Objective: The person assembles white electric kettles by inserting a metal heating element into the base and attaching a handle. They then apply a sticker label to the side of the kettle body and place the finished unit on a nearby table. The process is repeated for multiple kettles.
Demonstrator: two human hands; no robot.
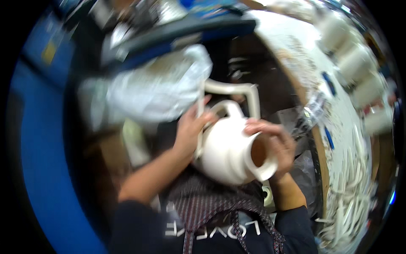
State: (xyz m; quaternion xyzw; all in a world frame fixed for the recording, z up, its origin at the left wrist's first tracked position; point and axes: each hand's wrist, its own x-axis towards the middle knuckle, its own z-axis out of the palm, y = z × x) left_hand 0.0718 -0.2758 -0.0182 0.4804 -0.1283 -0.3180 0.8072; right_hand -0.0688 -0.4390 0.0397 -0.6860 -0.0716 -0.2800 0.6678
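A plain off-white pitcher [224, 148] with a looped handle lies tilted in front of my body, its open mouth toward the lower right. My right hand [275, 146] is wrapped around its neck and rim. At the base end, my left hand [190, 127] is closed, its thumb reaching over toward the handle. A pale angular bar frame [230, 88] stands right behind the pitcher and runs down past my left fingers. Motion blur hides whether those fingers also touch the frame.
A curved white worktop [292, 55] sweeps along the right, bearing many pale curved strips [349, 190], blue tools [329, 137] and a row of white vessels [357, 63]. A whitish plastic bag [156, 84] lies ahead on the left. Blue panels [38, 148] stand at far left.
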